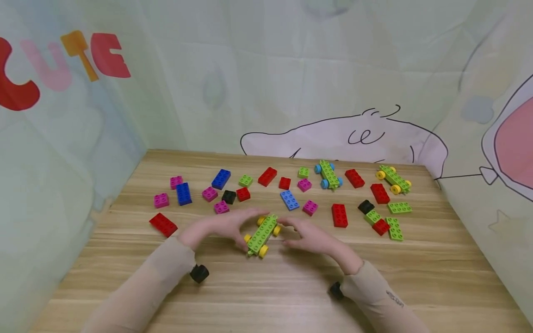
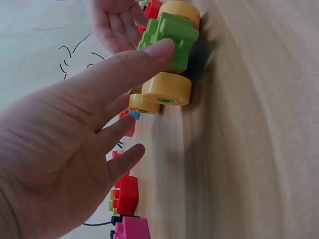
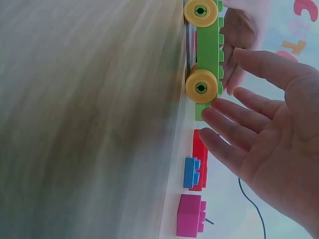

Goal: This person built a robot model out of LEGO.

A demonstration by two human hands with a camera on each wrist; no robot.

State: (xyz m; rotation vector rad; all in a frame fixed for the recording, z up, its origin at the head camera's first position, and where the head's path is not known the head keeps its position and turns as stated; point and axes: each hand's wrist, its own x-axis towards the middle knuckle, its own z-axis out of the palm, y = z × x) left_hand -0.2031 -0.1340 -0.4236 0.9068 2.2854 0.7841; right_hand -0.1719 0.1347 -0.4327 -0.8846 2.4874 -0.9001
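Note:
A green toy car base (image 1: 263, 235) with studs on top and yellow wheels stands on the wooden table between both hands. On its left is my left hand (image 1: 229, 225), fingers extended around the far side and thumb near the front end. The left wrist view shows that thumb over the end of the green base (image 2: 174, 42), with the other fingers spread and relaxed. My right hand (image 1: 308, 235) is at the base's right, its fingers apart and loosely bent. In the right wrist view, those fingertips lie close to a yellow wheel (image 3: 201, 88); whether they touch is unclear.
Loose bricks lie across the table (image 1: 266, 296), including a red brick (image 1: 163, 225), a light blue brick (image 1: 289, 200) and a pink brick (image 1: 310, 207). Farther back stand a blue-wheeled car base (image 1: 329, 175) and another yellow-wheeled base (image 1: 393, 179). A printed curtain (image 1: 187, 92) hangs behind.

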